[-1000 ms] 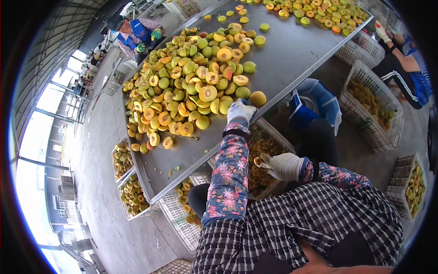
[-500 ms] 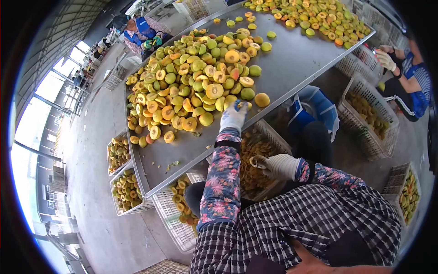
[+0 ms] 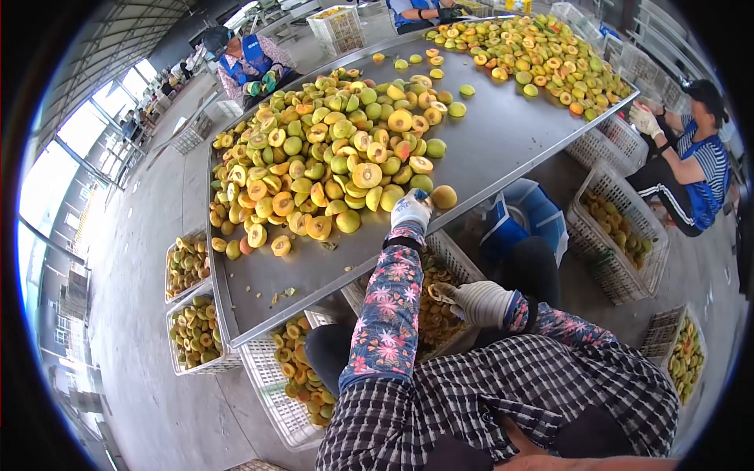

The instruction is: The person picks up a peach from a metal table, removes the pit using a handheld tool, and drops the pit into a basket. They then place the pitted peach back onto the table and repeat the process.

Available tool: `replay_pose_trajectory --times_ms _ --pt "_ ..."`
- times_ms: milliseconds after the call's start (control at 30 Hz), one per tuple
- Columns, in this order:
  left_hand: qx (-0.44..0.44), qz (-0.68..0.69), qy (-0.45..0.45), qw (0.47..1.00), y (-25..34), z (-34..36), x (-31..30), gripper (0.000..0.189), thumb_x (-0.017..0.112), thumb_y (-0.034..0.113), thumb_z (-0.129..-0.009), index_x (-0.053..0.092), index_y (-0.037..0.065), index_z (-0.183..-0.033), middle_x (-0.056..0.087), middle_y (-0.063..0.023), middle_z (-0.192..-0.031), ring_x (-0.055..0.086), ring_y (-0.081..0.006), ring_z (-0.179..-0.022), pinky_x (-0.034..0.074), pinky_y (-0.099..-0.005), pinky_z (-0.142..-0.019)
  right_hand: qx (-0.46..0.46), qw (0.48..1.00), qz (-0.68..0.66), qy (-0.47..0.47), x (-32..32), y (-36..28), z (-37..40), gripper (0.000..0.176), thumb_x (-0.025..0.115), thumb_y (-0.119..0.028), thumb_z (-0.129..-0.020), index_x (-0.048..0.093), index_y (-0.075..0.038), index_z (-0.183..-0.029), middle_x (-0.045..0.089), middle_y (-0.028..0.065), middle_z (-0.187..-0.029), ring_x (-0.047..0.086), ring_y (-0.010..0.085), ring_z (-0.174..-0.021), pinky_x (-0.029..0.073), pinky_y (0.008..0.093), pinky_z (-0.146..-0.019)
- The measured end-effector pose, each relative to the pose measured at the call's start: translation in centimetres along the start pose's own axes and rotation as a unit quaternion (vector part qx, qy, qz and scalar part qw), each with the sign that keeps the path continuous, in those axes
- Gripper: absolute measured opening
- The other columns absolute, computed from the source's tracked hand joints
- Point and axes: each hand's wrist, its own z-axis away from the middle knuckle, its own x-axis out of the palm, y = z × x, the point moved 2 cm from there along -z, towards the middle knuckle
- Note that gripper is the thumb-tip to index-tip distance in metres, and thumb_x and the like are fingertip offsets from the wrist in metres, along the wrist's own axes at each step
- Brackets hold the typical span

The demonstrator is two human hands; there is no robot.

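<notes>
A round, yellow-orange stone fruit [image 3: 444, 197] is being supported at the near edge of the tabletop [image 3: 510, 133], just right of the left hand [image 3: 412, 208]. No long axis is being shown by it, since it is looking nearly spherical, and which way its stem end is pointing cannot be told. Behind the fingertips a green fruit [image 3: 422, 183] is lying close, and beyond it a heap of fruit [image 3: 314, 157] is being carried, with many halves; their cut faces are being turned in mixed directions, one large half [image 3: 367, 175] being tilted with its face toward the camera.

The left hand, gloved, is being held at the heap's front edge with fingers bent; whether anything is being grasped cannot be told. The right hand [image 3: 481, 304], also gloved, is being held with curled fingers above a crate [image 3: 465, 259] of cut pieces [image 3: 434, 318]; what, if anything, is being gripped there is being left unclear by the small view.

The step in hand is seemingly being centred on singling out a fruit. Closed fingertips around one fruit are probably being called for by the next move, without neighbours being dislodged.

Farther out, a blue tub [image 3: 542, 212] is being kept beside the crate, and a co-worker [image 3: 711, 177] in stripes is being seen seated at right.
</notes>
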Motion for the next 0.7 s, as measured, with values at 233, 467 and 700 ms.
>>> replay_pose_trajectory --times_ms 233,467,700 --pt "-0.054 0.487 0.007 0.872 -4.7 2.2 -2.2 0.050 0.074 0.016 -0.082 0.056 0.015 -0.129 0.067 -0.0079 -0.112 0.066 -0.0222 -0.096 0.055 -0.0341 -0.076 0.010 0.999 0.007 0.052 -3.1 -0.6 0.2 0.052 0.054 -0.019 -0.092 0.038 -0.011 -0.142 0.066 0.0206 -0.080 0.065 0.0403 -0.074 0.050 0.0483 -0.065" --pt "0.026 0.906 -0.020 0.423 -9.7 11.8 -6.1 0.033 0.063 0.022 -0.088 0.059 0.000 -0.112 0.065 -0.0185 -0.102 0.064 -0.0365 -0.099 0.056 -0.0502 -0.088 -0.023 0.997 0.009 0.070 -1.9 -0.1 -2.1 0.057 0.056 -0.021 -0.093 0.032 -0.011 -0.144 0.066 0.0215 -0.081 0.063 0.0419 -0.074 0.050 0.0498 -0.066" --pt "-0.020 0.872 0.085 0.482 -9.2 16.5 -5.3 0.040 0.060 0.037 -0.094 0.058 0.007 -0.119 0.063 -0.0122 -0.113 0.062 -0.0361 -0.104 0.054 -0.0510 -0.090 -0.141 0.958 -0.169 0.186 -2.9 -2.0 -4.8 0.068 0.060 -0.010 -0.090 0.027 -0.011 -0.149 0.064 0.0225 -0.115 0.062 0.0414 -0.100 0.050 0.0426 -0.083"
